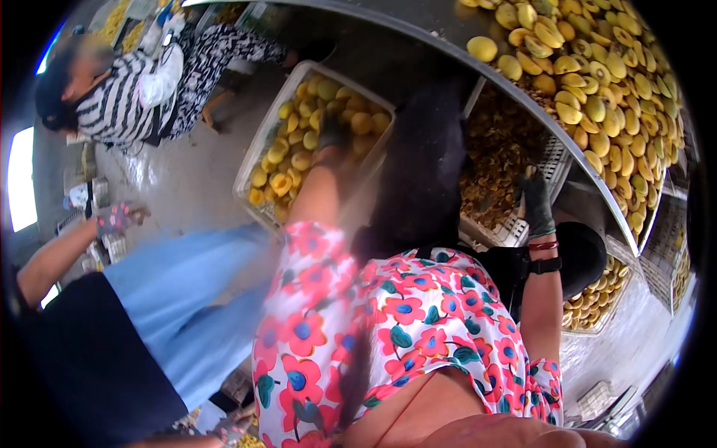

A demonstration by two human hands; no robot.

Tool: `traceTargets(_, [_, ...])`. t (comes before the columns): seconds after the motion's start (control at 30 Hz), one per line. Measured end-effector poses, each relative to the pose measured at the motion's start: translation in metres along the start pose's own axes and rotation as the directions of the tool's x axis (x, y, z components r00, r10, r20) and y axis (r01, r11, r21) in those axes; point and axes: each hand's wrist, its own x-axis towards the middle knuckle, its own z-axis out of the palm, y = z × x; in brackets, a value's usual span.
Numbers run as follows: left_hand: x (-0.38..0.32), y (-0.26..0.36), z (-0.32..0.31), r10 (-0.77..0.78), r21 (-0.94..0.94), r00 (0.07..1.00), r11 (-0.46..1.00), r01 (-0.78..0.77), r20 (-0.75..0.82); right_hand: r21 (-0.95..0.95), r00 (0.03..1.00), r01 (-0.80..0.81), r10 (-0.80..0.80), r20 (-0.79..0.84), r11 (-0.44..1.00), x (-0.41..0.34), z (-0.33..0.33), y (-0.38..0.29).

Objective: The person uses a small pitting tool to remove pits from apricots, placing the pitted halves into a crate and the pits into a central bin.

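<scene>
My left hand (334, 133), in a dark glove and blurred, reaches into a white plastic crate (255, 140) of yellow halved fruit (301, 161); its fingers are hidden or too blurred to read. At the right, my right hand (538, 204), in a dark grey glove, is closed around a slim, pale, handle-like object (522, 203); what kind it is cannot be told. Below that hand is a crate (507, 231) with brownish fruit scraps (487, 168). Many cut yellow fruits (599, 106) are heaped on a metal-edged table (448, 47) at the upper right.
A person in blue trousers (190, 302) stands close at the left, a gloved hand (120, 218) raised. Another person in a striped top (126, 101) sits at the upper left. A crate of cut fruit (596, 294) stands at the lower right, near a black round seat (580, 257).
</scene>
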Motion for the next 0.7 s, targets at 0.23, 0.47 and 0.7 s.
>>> traceTargets(0.23, [0.038, 0.102, -0.061, 0.128, 0.026, 0.981, 0.992, -0.125, -0.146, -0.11, 1.0, 0.007, -0.009, -0.018, 0.994, -0.031, -0.003, 0.003])
traceTargets(0.47, [0.073, 0.348, -0.103, 0.691, 0.025, 0.719, 0.72, -0.694, 0.076, -0.211, 0.978, 0.191, -0.205, -0.047, 0.959, -0.039, 0.009, -0.023])
traceTargets(0.7, [0.113, 0.393, -0.065, 0.539, 0.102, 0.627, 0.708, -0.699, 0.562, -0.666, 0.8, 0.471, -0.598, 0.047, 0.578, -0.059, 0.016, -0.045])
